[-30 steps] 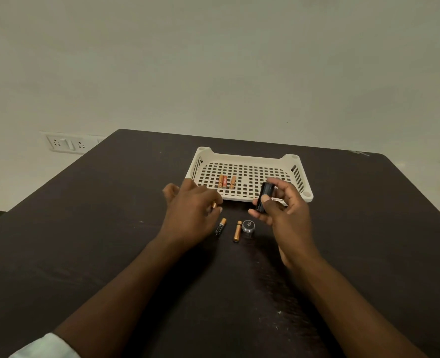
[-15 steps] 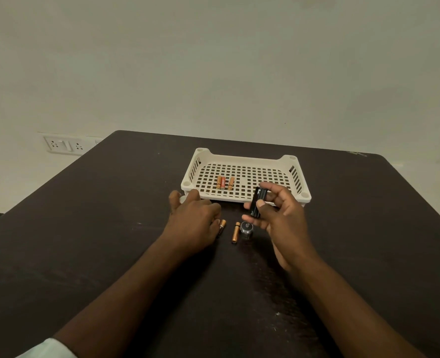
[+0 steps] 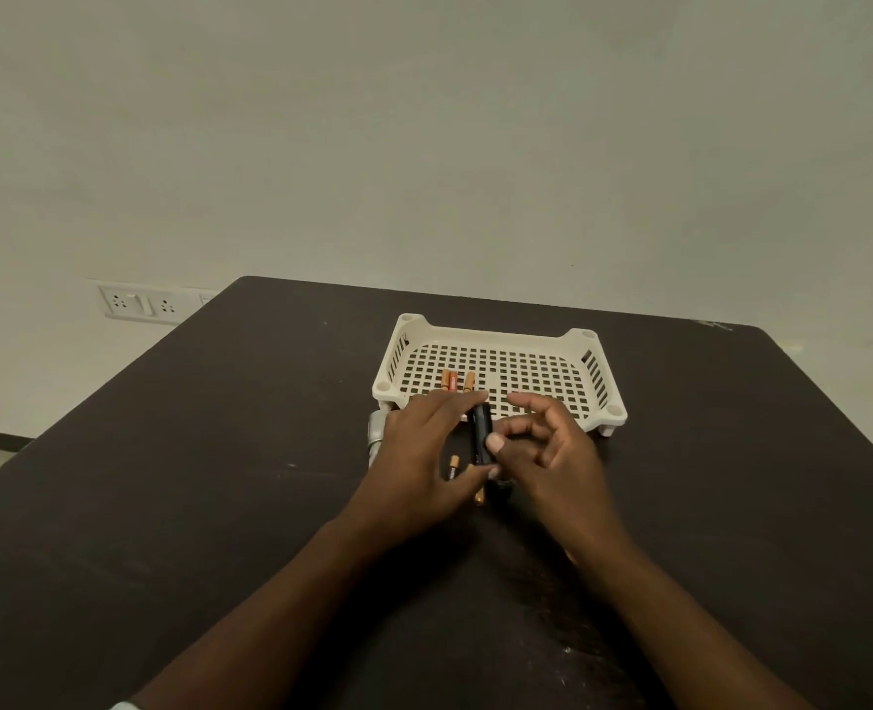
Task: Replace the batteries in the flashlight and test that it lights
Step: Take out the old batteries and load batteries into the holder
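A black cylindrical battery holder [image 3: 482, 432] is upright just above the table, in front of the basket. My left hand [image 3: 419, 466] pinches it from the left, a finger on its top end and the thumb near its bottom. My right hand [image 3: 547, 453] touches it from the right with the thumb on its side and the fingers loosely curled. The grey flashlight body [image 3: 375, 435] lies on the table, partly behind my left hand. Two copper-and-black batteries [image 3: 453, 466] [image 3: 479, 497] lie under my hands. Whether a battery is in my left fingers is hidden.
A cream slotted basket [image 3: 495, 334] stands beyond my hands with a few copper batteries [image 3: 449, 380] in its near left part. The dark table [image 3: 219, 479] spreads wide on both sides. A wall socket plate [image 3: 139, 302] is at the far left.
My left hand has moved right and taken hold of the battery holder, which my right hand held alone before. The flashlight body has come into view to the left of my left hand.
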